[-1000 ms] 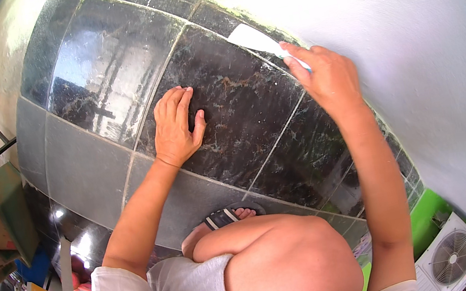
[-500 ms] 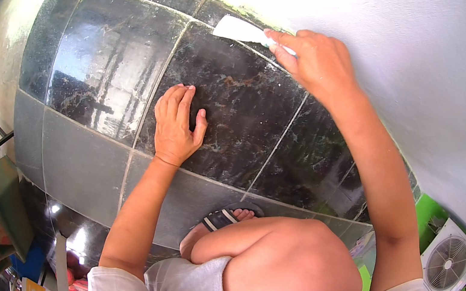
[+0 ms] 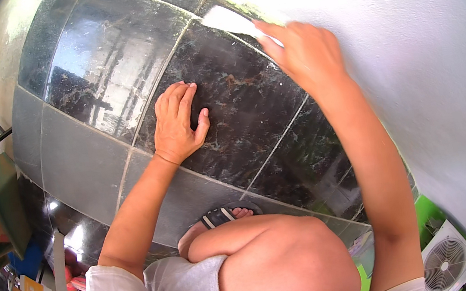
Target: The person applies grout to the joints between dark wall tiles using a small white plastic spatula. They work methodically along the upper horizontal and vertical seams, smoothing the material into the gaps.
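Scraper [image 3: 227, 21], handle [image 3: 276, 41] mostly hidden, gripped by right hand [image 3: 311, 51]; left hand [image 3: 175, 121] rests unclenched on tile [image 3: 242, 104].

Reading bright overall, strongest toward the top. Burning out to near-featureless white along the upper part of the wall [image 3: 358, 10], then fading into bluish grey toward the right edge. Throwing back pale, streaked glare from the glossy tile [image 3: 115, 57] at upper left and glinting in small hot spots off the dark floor [image 3: 77, 222] at lower left. Washing out the scraper [image 3: 227, 22] and slightly smearing the right hand [image 3: 309, 51], yet rendering the left hand [image 3: 176, 124] crisply. Sinking into dimness and soft detail among the clutter [image 3: 4, 203] at far left. Bending the tile seams [image 3: 133, 146] into curves and closing off in a black rim at both sides.
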Motion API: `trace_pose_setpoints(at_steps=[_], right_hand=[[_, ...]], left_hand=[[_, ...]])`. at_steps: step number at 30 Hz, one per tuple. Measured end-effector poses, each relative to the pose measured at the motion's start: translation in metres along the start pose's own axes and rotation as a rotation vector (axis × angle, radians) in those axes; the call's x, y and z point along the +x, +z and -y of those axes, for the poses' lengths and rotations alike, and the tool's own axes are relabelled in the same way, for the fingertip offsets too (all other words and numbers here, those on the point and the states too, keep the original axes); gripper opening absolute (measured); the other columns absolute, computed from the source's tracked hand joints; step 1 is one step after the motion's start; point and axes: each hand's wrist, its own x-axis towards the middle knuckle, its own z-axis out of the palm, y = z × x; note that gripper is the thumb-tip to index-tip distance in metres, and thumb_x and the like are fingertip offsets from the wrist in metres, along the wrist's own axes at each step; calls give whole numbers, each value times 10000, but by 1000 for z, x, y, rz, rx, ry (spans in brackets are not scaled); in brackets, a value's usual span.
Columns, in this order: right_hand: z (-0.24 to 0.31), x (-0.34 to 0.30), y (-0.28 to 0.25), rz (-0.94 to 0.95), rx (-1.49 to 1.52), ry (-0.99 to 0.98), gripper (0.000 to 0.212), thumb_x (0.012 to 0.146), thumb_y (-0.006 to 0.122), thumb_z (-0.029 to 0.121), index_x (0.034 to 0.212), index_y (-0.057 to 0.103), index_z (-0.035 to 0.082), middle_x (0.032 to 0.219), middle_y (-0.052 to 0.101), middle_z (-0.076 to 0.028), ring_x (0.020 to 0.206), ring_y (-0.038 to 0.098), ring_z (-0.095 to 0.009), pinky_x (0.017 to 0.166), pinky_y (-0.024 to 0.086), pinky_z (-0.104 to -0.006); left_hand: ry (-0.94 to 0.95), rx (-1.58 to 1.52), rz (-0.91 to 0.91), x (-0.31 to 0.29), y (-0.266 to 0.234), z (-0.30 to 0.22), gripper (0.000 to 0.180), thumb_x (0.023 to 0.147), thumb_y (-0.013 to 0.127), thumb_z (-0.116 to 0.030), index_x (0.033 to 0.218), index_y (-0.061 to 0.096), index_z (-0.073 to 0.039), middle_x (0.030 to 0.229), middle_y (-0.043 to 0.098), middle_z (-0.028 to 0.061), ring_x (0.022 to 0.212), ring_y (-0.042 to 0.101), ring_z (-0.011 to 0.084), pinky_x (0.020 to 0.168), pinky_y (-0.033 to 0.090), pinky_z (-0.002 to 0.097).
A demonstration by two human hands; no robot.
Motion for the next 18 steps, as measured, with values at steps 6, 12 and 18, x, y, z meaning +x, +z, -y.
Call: trace_pose_setpoints(at_steps=[6,12,18], right_hand=[[-17,-20,-5,-8,10,17,304,990,685,351,1272,766,269,748,644,-96,708,633,-309,678,492,-446],[-41,-69,-23,131,-61,168,296,978,709,328,1260,771,259,724,634,-97,688,627,-294,638,484,-433],[-3,13,5,-43,21,53,304,1013,624,347,1251,763,217,888,740,-131,862,711,-331,760,551,-452]], left_hand=[[-5,-11,-4,-4,-3,6,563,849,745,-160,1365,579,-8,1319,589,160,1312,542,364,1106,405,484],[-11,-9,8,-2,-1,2,564,836,744,-153,1357,582,-7,1319,587,158,1313,542,361,1108,404,481],[0,-7,7,-1,1,2,553,847,738,-157,1357,583,-6,1327,586,167,1310,543,369,1110,399,479]])
